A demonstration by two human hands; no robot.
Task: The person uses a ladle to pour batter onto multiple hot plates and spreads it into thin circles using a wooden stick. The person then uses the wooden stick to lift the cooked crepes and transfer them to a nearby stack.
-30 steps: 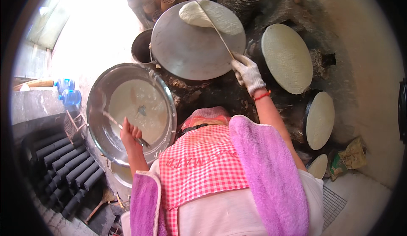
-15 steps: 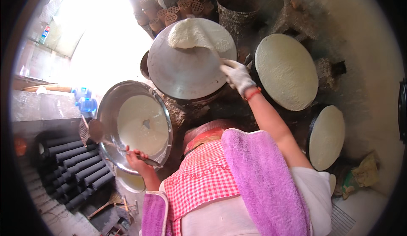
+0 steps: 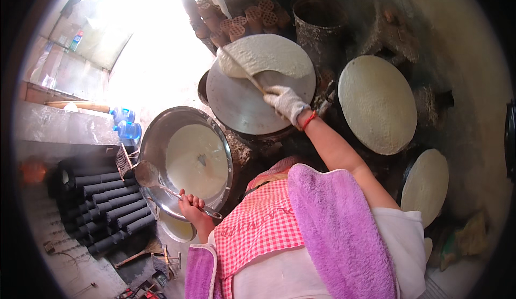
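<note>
My right hand (image 3: 287,104), in a white glove, grips the handle of a thin wooden batter spreader (image 3: 243,69). It reaches over the near right of a round griddle (image 3: 228,102). White batter (image 3: 271,51) covers the griddle's far part in a crescent; its near part is bare metal. My bare left hand (image 3: 192,206) is closed round the handle of a ladle (image 3: 147,173). The ladle's bowl is over the left rim of a large steel basin (image 3: 226,143), which holds pale batter (image 3: 188,162).
Two more batter-covered griddles (image 3: 377,105) (image 3: 426,187) stand to the right. Behind are a soot-marked bucket (image 3: 318,30) and several used, reddish coal briquettes (image 3: 252,16). Black briquettes (image 3: 115,207) lie stacked at left, below blue water bottles (image 3: 127,129).
My right hand has swept the spreader leftward, and the batter now lies in a broader, smoother crescent. My left hand still holds the ladle by the basin. The whole view has shifted slightly.
</note>
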